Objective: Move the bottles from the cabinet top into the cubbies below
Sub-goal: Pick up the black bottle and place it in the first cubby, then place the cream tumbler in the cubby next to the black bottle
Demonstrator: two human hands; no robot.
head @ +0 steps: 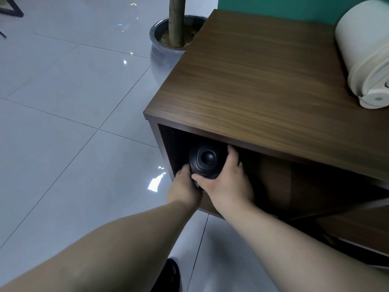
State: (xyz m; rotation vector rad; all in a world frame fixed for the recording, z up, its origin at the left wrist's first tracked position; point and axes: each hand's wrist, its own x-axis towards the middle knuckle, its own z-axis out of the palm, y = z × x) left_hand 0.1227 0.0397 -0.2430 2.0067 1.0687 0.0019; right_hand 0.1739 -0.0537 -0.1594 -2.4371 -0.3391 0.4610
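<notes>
A black bottle [207,160] sits in the mouth of the leftmost cubby of the brown wooden cabinet [263,81], its round lid facing me. Both hands hold it: my left hand [185,187] grips its lower left side and my right hand [228,182] wraps its right side with the fingers reaching up to the cubby's top edge. A cream-white bottle [367,57] stands on the cabinet top at the far right, partly cut off by the frame edge. The bottle's body is hidden inside the dark cubby.
A grey ceramic planter [166,51] with a tree trunk stands on the tiled floor just behind the cabinet's left end. More cubbies [315,192] open to the right. A black shoe [168,277] shows at the bottom edge. A green wall runs behind the cabinet.
</notes>
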